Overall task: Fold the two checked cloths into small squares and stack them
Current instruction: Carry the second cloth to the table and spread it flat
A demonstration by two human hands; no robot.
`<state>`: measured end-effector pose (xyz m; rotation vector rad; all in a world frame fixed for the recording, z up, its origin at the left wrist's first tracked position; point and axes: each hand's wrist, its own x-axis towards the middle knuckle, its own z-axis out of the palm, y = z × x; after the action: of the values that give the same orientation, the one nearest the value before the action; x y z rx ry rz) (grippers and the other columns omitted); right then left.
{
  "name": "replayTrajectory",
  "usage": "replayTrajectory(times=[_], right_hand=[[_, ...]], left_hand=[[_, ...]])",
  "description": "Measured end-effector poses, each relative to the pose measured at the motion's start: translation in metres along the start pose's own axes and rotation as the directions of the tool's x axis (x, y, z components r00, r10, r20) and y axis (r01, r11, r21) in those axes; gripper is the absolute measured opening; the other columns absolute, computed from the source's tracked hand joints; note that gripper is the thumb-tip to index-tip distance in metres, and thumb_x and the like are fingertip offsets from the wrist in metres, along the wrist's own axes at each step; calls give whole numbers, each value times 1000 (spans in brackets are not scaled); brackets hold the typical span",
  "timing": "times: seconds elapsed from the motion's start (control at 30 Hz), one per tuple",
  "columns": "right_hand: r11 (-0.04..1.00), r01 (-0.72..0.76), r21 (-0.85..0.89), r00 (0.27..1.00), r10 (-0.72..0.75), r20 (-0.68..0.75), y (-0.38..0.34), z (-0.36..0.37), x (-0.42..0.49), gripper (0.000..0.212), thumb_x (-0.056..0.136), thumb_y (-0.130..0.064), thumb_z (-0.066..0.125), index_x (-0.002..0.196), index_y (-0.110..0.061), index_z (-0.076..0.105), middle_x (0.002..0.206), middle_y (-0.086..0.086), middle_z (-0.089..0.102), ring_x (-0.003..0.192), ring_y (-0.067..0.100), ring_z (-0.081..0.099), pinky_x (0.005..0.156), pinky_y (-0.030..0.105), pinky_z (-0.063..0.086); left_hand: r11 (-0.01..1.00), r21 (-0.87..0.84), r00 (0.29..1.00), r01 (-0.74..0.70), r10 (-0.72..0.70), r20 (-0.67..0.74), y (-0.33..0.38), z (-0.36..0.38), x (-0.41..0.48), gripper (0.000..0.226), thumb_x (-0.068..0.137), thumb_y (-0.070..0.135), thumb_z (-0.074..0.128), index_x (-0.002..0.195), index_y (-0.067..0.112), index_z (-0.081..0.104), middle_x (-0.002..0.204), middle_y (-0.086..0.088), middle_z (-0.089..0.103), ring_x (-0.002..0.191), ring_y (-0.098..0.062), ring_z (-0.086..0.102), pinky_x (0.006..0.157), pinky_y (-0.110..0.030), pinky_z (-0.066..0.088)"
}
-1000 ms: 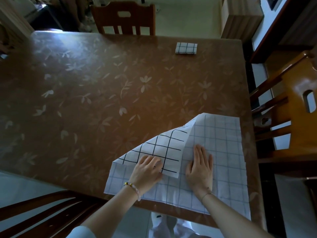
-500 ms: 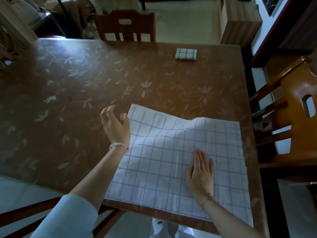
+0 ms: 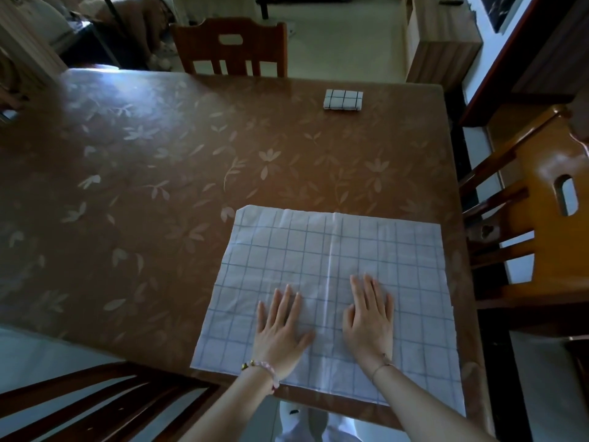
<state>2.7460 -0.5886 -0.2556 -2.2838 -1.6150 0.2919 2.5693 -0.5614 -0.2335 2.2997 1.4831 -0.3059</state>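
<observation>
A white cloth with a faint blue check (image 3: 366, 250) lies spread flat at the near right of the brown table (image 3: 159, 186), a crease running down its middle. My left hand (image 3: 280, 330) lies flat on it, fingers straight, just left of the crease. My right hand (image 3: 369, 317) lies flat in the same way just right of the crease. A second checked cloth (image 3: 343, 99), folded into a small thick rectangle with dark lines, sits at the far right of the table.
Wooden chairs stand at the far side (image 3: 230, 47), at the right (image 3: 541, 218) and at the near left (image 3: 79, 400). The cloth's near right corner hangs over the table's front edge. A wooden cabinet (image 3: 439, 36) stands beyond the table.
The turned-over left part of the cloth was flipped out flat to the left. My left hand then came back and now lies flat beside the right hand.
</observation>
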Motion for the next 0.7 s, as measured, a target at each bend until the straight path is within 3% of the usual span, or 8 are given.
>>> replayTrajectory(times=[0.17,0.27,0.4,0.57,0.7], right_hand=[[999,-18,43,999,16,41,0,-5,0,55,87,-27,29,137,-10,43,146,11,39,139,26,27,112,48,18],[993,84,-80,988,-73,133,7,-13,0,54,90,-31,27,137,-10,44,145,14,40,137,29,31,112,48,25],[966,173,-194,967,-130,218,20,-34,-1,52,90,-36,30,134,-16,49,140,8,49,130,25,44,99,52,40],[946,170,-276,952,-86,295,18,-44,-23,55,83,-42,33,125,-16,59,129,6,59,117,22,57,86,57,45],[953,166,-253,960,-97,263,7,-41,-45,52,83,-41,35,121,-18,62,124,4,63,113,20,59,89,61,42]], left_hand=[[999,11,999,-37,37,39,-11,-8,5,87,64,77,-7,134,31,-32,144,7,-38,134,-16,-34,112,-41,-20],[996,23,995,-86,85,46,-18,-10,7,90,65,80,-4,137,33,-29,146,9,-36,135,-15,-32,111,-39,-20],[985,88,987,-145,138,82,-28,-19,14,88,66,80,1,137,36,-25,147,12,-31,137,-13,-29,112,-41,-18],[965,208,976,-157,120,179,-40,-48,34,86,82,71,34,142,39,-18,141,15,-32,137,-18,-28,110,-54,-16],[968,242,995,-63,42,93,-37,-67,43,94,81,69,40,140,34,-25,140,8,-35,137,-23,-28,108,-55,-18]])
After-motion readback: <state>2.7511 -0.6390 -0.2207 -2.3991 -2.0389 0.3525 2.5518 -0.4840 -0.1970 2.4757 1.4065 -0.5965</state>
